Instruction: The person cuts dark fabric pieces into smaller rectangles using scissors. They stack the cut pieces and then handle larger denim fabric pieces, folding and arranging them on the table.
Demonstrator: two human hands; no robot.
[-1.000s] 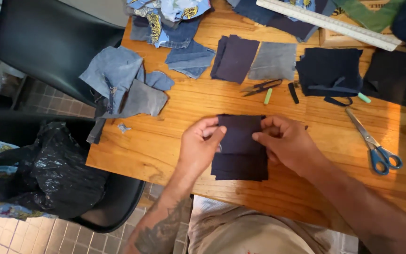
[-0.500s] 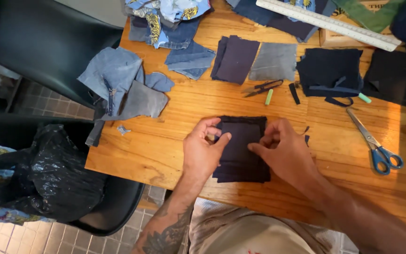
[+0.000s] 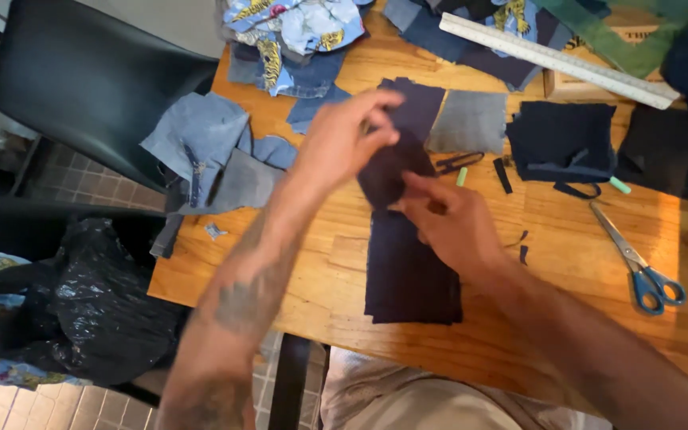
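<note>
While both hands (image 3: 396, 179) pinch a limp dark fabric piece (image 3: 388, 171), flat navy stack (image 3: 412, 275) on wooden table (image 3: 304, 263)

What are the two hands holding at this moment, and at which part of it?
Both hands grip one dark navy fabric piece lifted above the table: the left hand at its upper end, the right hand at its lower edge.

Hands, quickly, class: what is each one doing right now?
Left hand: closed, pinching the dark navy fabric piece.
Right hand: closed, gripping the same fabric piece.
</note>
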